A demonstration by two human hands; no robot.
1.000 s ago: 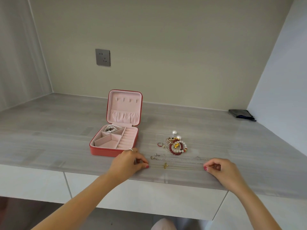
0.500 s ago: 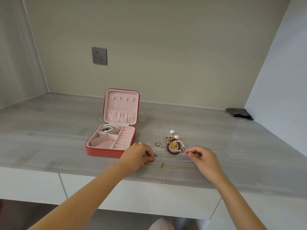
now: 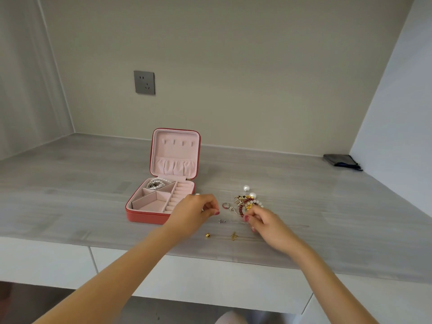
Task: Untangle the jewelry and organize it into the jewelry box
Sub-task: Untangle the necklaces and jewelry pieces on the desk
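No readable text anywhere

No words, brand names, labels or numbers can be made out on the jewelry box (image 3: 161, 213), the wall socket (image 3: 144, 82) at about 10 o'clock from it, or the dark pouch (image 3: 340, 160) far off at 2 o'clock on the worktop (image 3: 70, 183); the socket shows only its plug holes.

**What I count in front of me**

One red jewelry box (image 3: 149, 216), open, with one pearl strand (image 3: 157, 183) in its back compartment. One tangled jewelry cluster (image 3: 246, 202) on the worktop (image 3: 70, 183), two large pearls (image 3: 246, 188) showing at its far side. One small ring (image 3: 225, 205), one gold bead (image 3: 207, 235), one gold charm (image 3: 233, 235), one silver charm (image 3: 221, 221). One dark pouch (image 3: 340, 159). One wall socket (image 3: 144, 82).
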